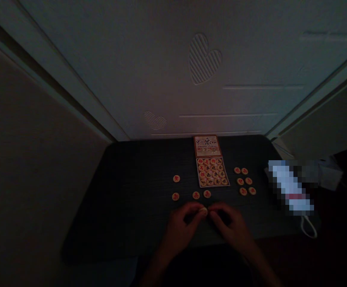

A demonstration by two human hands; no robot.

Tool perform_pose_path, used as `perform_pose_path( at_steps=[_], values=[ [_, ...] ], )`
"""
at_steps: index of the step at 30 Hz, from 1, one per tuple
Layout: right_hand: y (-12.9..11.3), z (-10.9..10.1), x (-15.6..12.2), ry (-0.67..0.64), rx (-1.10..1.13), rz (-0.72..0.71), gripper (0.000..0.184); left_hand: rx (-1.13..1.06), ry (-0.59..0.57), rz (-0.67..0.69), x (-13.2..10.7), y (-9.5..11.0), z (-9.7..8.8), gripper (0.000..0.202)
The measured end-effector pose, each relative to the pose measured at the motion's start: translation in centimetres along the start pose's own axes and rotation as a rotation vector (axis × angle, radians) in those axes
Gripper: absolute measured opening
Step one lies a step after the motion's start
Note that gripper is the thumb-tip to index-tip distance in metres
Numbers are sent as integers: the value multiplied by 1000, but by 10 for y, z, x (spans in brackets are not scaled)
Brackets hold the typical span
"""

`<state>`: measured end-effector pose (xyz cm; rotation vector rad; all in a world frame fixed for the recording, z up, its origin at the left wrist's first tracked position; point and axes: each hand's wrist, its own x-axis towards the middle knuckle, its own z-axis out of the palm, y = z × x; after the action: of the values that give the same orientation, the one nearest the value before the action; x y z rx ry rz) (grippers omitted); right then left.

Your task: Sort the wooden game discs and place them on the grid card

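My left hand (183, 223) pinches a round xiangqi piece (204, 212) between thumb and fingers, low over the front of the dark table. Close on its right, my right hand (231, 225) has its thumb and fingertips closed beside that piece; whether they grip anything is hidden. Just beyond the hands lie two pieces with red characters, one (196, 195) left of the other (207, 194). Farther left are another red piece (175, 197) and one behind it (176, 178). Behind them stands an open xiangqi box (228, 185) with rows of red and black pieces inside.
The box's printed lid (208, 146) leans back toward the white panel (161, 87) with heart reliefs. Right of the box, several red pieces (240, 181) lie in pairs on the dark table (125, 207). A bright, blurred-out object (291, 187) with a white loop is at the right edge.
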<state>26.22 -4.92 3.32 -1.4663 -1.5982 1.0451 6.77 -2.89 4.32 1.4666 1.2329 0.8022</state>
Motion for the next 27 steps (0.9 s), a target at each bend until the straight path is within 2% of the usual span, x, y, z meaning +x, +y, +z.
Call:
perform_pose_path(
  at_steps=[11,18,27],
  values=[
    [-2,6,3,-38,12,-122,17,61,11,-26,1,-4,2,20],
    [1,7,3,-42,14,-149,17,91,10,-27,-1,-3,2,22],
    [-1,6,3,-41,26,-135,17,6,-33,-29,-1,1,4,19]
  ],
)
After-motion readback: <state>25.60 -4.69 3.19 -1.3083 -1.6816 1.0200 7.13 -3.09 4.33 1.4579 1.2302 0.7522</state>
